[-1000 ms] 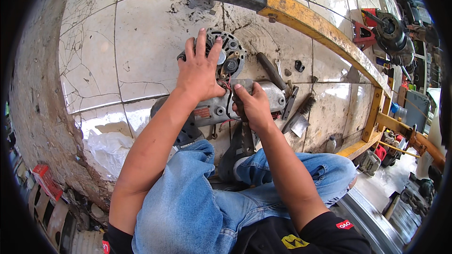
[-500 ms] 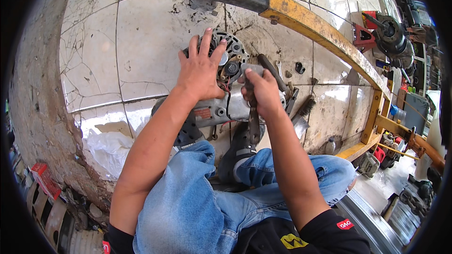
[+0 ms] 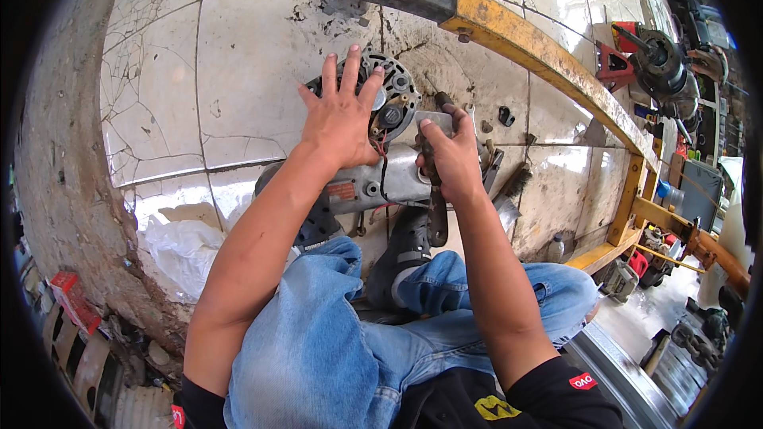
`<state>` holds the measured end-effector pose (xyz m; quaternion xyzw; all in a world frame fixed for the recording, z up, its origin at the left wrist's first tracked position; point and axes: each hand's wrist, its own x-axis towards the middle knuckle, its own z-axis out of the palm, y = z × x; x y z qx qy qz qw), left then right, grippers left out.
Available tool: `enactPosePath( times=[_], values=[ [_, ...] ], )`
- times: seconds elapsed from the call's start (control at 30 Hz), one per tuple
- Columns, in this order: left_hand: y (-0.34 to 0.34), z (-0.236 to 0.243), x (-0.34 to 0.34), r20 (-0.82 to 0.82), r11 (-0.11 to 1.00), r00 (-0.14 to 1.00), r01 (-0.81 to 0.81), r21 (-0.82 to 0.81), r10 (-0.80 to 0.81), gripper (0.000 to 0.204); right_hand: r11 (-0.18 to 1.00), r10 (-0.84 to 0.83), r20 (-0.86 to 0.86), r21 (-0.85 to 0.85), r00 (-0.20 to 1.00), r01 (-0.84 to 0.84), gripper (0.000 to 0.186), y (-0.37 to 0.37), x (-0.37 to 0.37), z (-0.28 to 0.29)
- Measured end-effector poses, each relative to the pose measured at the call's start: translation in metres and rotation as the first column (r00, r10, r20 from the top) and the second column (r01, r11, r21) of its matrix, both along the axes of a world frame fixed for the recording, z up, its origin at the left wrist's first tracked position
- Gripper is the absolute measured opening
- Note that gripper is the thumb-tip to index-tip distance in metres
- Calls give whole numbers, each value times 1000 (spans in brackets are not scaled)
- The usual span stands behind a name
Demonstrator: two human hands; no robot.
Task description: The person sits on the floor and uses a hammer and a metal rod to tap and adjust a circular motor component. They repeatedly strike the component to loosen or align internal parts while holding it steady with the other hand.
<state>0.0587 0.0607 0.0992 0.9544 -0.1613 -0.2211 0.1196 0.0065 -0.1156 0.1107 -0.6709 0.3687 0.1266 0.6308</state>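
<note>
My left hand [image 3: 340, 123] lies with fingers spread over a round, slotted metal housing [image 3: 401, 83] that looks like part of an alternator. Thin red and black wires [image 3: 385, 167] run from it beside my thumb. Below it on the floor rests a silver cylindrical metal body [image 3: 397, 177] with a reddish label. Right of the housing, my right hand [image 3: 451, 155] is closed around a tool with a flat grey metal head [image 3: 434, 121]. The tool's dark handle [image 3: 438, 218], holed at its end, points toward me; my thumb presses the flat head. Its exact kind is unclear.
Right of my hand lie a dark-handled tool [image 3: 445, 101], a small black part [image 3: 506, 116] and a brush [image 3: 517, 183]. A yellow and black steel frame [image 3: 548, 67] arches over the floor. A crumpled white plastic bag [image 3: 181, 250] lies at left, a small bottle [image 3: 556, 248] at right.
The tool in my right hand has turned, so its flat head shows broader and its handle end sits slightly right. My left hand remains nearly in place, its fingers a little more spread.
</note>
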Motion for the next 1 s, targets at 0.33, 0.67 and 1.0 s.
enactPosePath(
  times=[0.33, 0.67, 1.0],
  values=[
    [7, 1, 4, 54, 994, 993, 108, 13, -108, 122, 994, 88, -119, 78, 989, -79, 26, -3, 5, -4],
    [8, 6, 9, 13, 983, 984, 176, 56, -177, 119, 994, 48, -113, 107, 992, -36, 23, 3, 8, 3],
    [12, -11, 3, 138, 990, 981, 143, -23, -138, 108, 992, 32, -121, 128, 992, -16, 23, 5, 7, -1]
  ],
)
